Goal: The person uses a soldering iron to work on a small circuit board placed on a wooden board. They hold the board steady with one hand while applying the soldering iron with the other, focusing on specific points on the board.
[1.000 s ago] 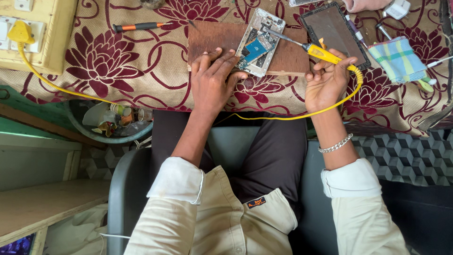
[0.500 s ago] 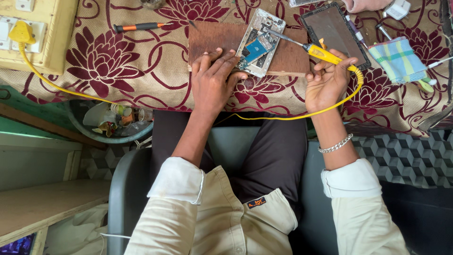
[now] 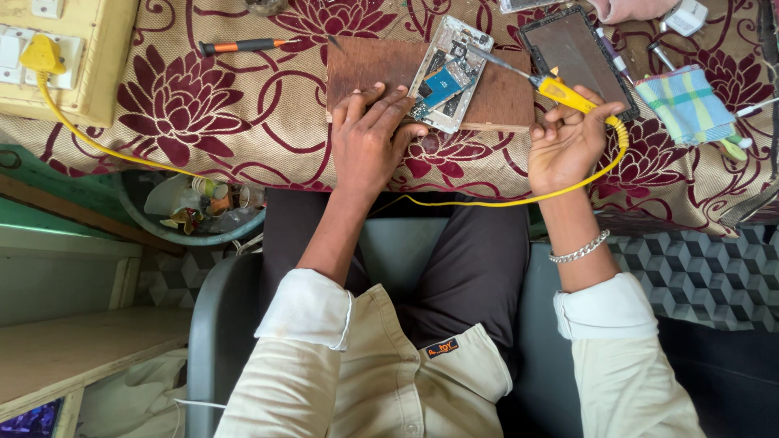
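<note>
My left hand (image 3: 369,138) lay flat, fingers spread and closed on nothing, pressing the near edge of the opened white-framed phone chassis with its bare circuit board and blue part (image 3: 447,75). That phone lay tilted on a brown wooden board (image 3: 369,69) at the middle of the counter, which was covered in a maroon-flowered cloth (image 3: 187,105). My right hand (image 3: 566,142) had its grip curled tight round the yellow-handled soldering iron (image 3: 560,89), whose metal tip reached left over the phone's far right corner; whether it touched the board I could not tell. The iron's yellow cord (image 3: 503,201) looped down past my wrist, along the near edge of the counter. Just right of the board lay a dark rectangular phone screen panel (image 3: 576,53), and further right a folded checked blue-green cloth (image 3: 688,104). Far left, a black-and-orange screwdriver (image 3: 243,46) lay on the cloth near a yellow plug (image 3: 40,55) seated in a cream socket box (image 3: 89,81).
</note>
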